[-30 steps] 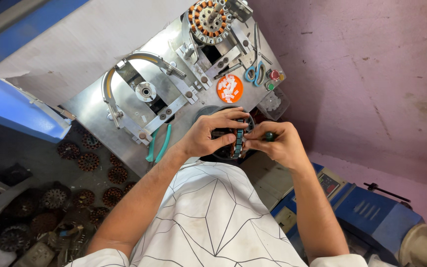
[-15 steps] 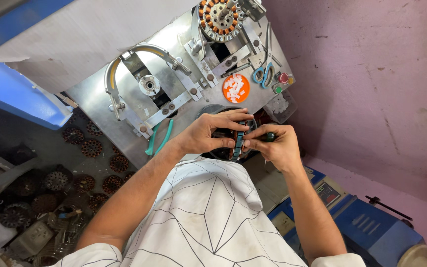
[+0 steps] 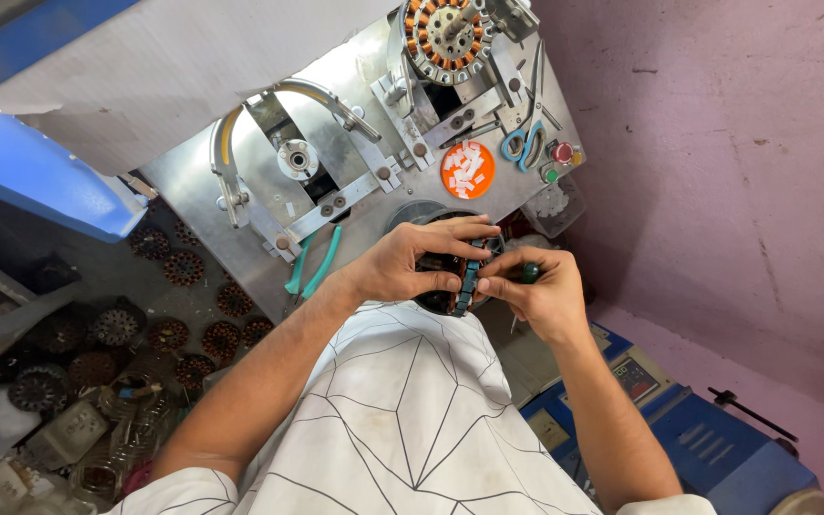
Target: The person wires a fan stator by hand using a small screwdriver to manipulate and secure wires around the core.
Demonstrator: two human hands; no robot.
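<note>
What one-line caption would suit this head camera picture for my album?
Both hands, left hand and right hand, grip a dark round stator beside a metal winding machine.

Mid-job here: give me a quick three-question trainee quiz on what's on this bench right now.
1. True or false: both hands grip the dark round stator core.
2. Which lies just right of the orange round dish of white pieces? A) blue-handled scissors B) teal-handled pliers C) a hammer
3. What sits at the top of the grey metal winding machine?

Key: 1 true: left hand and right hand both hold it. 2 A. 3 A copper-wound stator.
</note>
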